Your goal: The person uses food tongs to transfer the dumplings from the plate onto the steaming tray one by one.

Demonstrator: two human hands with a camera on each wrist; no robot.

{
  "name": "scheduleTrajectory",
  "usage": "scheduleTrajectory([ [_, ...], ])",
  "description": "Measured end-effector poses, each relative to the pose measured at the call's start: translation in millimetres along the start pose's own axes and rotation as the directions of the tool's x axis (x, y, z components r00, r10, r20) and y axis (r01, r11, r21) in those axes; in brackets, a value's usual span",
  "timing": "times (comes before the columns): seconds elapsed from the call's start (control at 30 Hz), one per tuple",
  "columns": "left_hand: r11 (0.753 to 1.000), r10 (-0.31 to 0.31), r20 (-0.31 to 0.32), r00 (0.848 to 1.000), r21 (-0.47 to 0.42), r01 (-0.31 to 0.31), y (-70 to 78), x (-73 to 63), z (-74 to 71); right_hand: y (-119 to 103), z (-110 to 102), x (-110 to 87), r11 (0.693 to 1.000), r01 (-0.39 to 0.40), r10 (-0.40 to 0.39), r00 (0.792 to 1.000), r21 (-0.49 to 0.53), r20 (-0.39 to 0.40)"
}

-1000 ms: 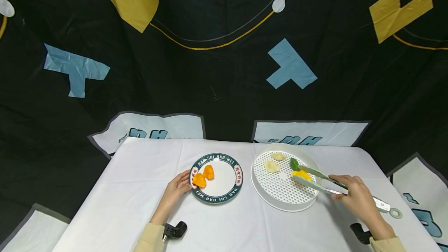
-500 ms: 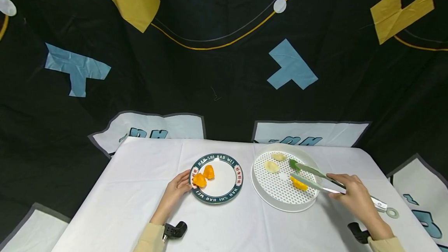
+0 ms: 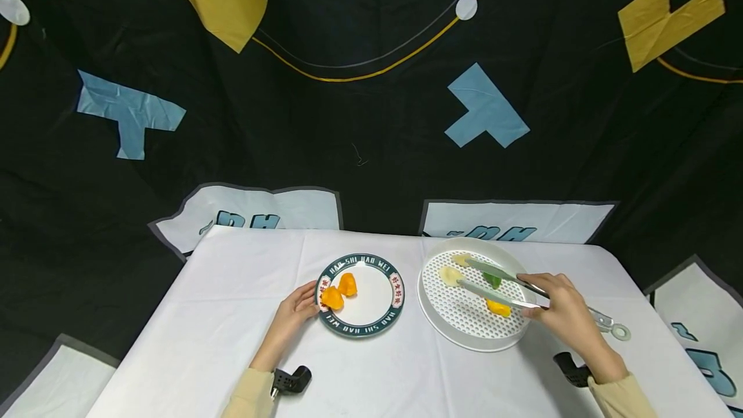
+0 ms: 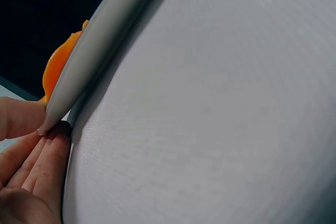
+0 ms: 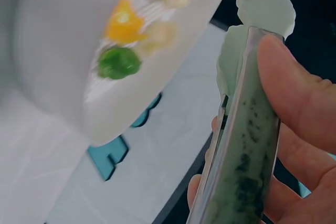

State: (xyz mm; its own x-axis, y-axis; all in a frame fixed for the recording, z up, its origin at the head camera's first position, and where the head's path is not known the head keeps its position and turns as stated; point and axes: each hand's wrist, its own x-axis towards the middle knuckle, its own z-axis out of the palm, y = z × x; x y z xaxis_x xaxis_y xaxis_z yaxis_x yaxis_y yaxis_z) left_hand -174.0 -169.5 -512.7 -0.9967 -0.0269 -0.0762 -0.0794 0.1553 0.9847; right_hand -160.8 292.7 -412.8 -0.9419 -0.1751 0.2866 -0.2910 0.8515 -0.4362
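My left hand (image 3: 295, 308) pinches the left rim of a round plate (image 3: 371, 295) with a green lettered border, thumb above and fingers beneath. Two orange pepper-like pieces (image 3: 332, 298) lie on that plate. In my right hand (image 3: 565, 315) are pale green-tipped tongs (image 3: 493, 293), gripped along their metal arms. Their tips stand apart over a white perforated round tray (image 3: 455, 316), near two pale yellowish slices (image 3: 451, 276). A green piece (image 3: 493, 280) shows between the tong arms, and a yellow piece (image 3: 498, 308) lies just below them. The right wrist view shows nothing held between the tong tips.
A white cloth (image 3: 232, 289) covers the table. Its far edge runs just behind the plate and the tray, with a dark printed backdrop (image 3: 325, 147) beyond. Black wrist cameras (image 3: 292, 380) sit below both hands.
The tongs have come away from the yellow and green pieces and moved left with my right hand, toward the pale slices. My left hand and the plate have stayed in place.
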Motion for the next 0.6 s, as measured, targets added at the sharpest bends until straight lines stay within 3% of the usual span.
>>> scheduleTrajectory([
  [0.6, 1.000, 0.003, 0.006, 1.000, -0.013, -0.003, 1.0, -0.7, 0.2, -46.2, 24.1, 36.9, 0.984, 0.165, -0.164, 0.986, 0.071, -0.020],
])
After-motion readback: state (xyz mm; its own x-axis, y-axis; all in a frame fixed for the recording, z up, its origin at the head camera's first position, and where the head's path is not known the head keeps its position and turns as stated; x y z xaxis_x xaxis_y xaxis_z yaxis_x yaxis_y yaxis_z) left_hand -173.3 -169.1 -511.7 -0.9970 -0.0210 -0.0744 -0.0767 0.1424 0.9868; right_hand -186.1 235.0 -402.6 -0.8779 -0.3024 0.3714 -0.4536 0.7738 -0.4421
